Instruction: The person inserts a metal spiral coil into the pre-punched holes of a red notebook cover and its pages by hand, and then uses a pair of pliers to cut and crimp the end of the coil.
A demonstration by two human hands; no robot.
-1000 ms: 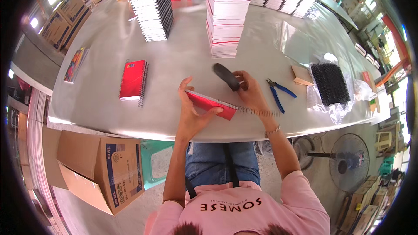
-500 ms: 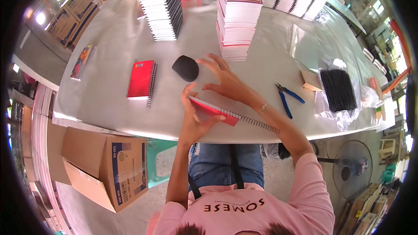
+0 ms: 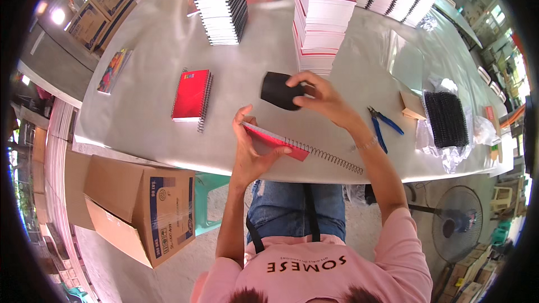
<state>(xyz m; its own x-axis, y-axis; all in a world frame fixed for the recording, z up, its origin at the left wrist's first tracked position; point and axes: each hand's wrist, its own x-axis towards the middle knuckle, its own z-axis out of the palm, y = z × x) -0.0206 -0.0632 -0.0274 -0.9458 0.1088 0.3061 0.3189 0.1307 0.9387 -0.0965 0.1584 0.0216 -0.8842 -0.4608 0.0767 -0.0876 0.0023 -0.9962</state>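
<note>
Your left hand [image 3: 251, 154] is gripping a red notebook [image 3: 275, 141] at the near edge of the grey table [image 3: 151, 95], fingers closed around its cover. A wire spiral [image 3: 328, 157] is sticking out past the notebook's right end. Your right hand [image 3: 320, 96] is holding a black object [image 3: 279, 91], possibly a cover sheet, just above the table. Blue pliers [image 3: 382, 126] are lying to its right, and another red spiral notebook [image 3: 192, 94] lies to the left.

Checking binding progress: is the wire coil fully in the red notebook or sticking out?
Sticking out. The coil trails well past the right end of the red notebook held by the left hand.
</note>
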